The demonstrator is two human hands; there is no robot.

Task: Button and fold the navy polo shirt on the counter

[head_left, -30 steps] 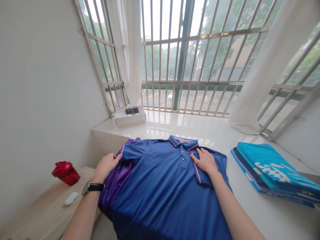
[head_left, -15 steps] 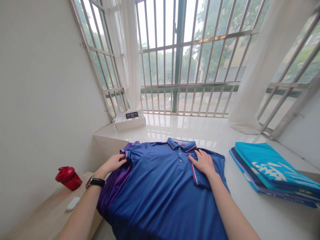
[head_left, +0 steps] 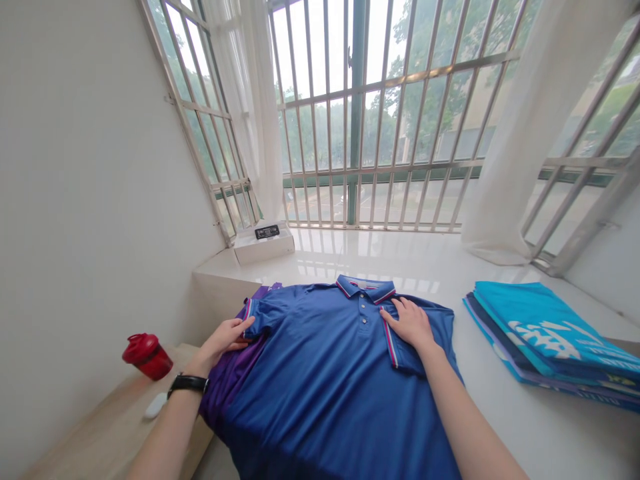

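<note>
A blue polo shirt [head_left: 320, 373] lies spread front side up, its striped collar [head_left: 365, 291] toward the window. My left hand [head_left: 231, 337] pinches the striped cuff of the sleeve on the left, thumb on top and fingers beneath. Resting flat near the collar, my right hand [head_left: 409, 321] has its fingers spread over the other sleeve, which is folded inward across the chest. Purple fabric [head_left: 235, 380] shows from under the shirt's left side. The shirt's lower hem is out of view.
A stack of folded shirts [head_left: 545, 327], bright blue on top, lies at the right on the white ledge [head_left: 340, 250]. A white box [head_left: 265, 248] with a black object on it stands near the barred window. On the lower wooden surface are a red cup [head_left: 149, 355] and a white case [head_left: 155, 405].
My left hand has shifted its grip on the left cuff, whose striped edge is now turned up and straightened. My right hand stays in place on the folded sleeve.
</note>
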